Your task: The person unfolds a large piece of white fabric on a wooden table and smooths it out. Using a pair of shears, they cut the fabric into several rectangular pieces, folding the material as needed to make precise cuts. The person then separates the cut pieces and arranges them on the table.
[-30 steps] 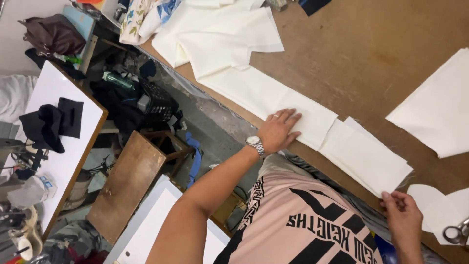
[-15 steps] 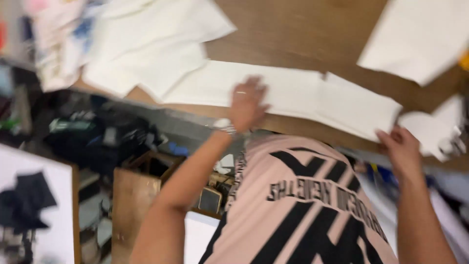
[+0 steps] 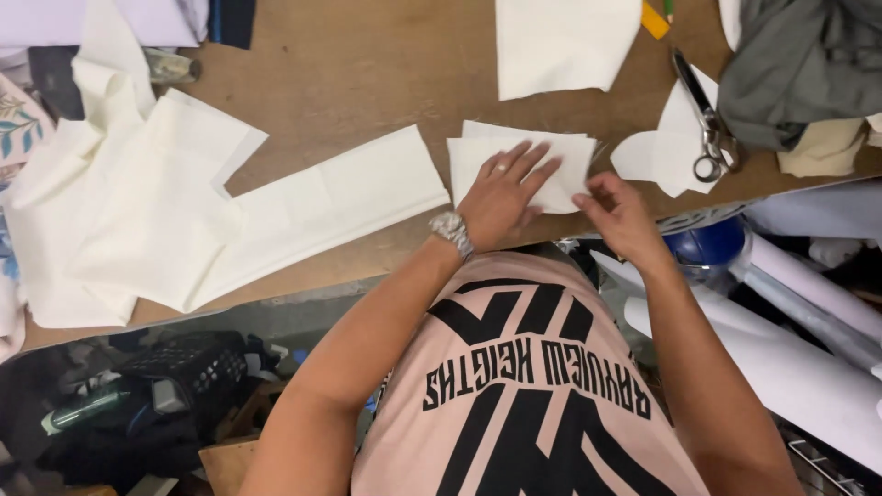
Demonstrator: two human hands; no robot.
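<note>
**Two hands on a folded stack of white fabric at the table's near edge**

At the far left of the frame, a heap of cream cloth pieces (image 3: 138, 211) spreads over the brown worktable (image 3: 367, 64). From it a long cream strip (image 3: 340, 202) runs rightward toward the centre, its end lying just beside the stack.

In the middle of the frame sits the small stack of white fabric pieces (image 3: 570, 152), close to the table's near edge. The left hand (image 3: 501, 193), a metal watch (image 3: 452, 230) at its wrist, lies flat on top of the stack with fingers spread and pressing down. Just to the right, the right hand (image 3: 620, 216) touches the stack's lower right corner; its fingers are curled toward the edge, though whether they pinch the cloth cannot be told.

Above the stack, at the top centre, lies a larger white fabric sheet (image 3: 560, 41). Further right, metal scissors (image 3: 703, 115) rest on small curved white cutouts (image 3: 648, 156). A grey garment (image 3: 799, 64) is bunched in the upper right corner, and white rolls (image 3: 790, 367) lie below the table at lower right.
</note>
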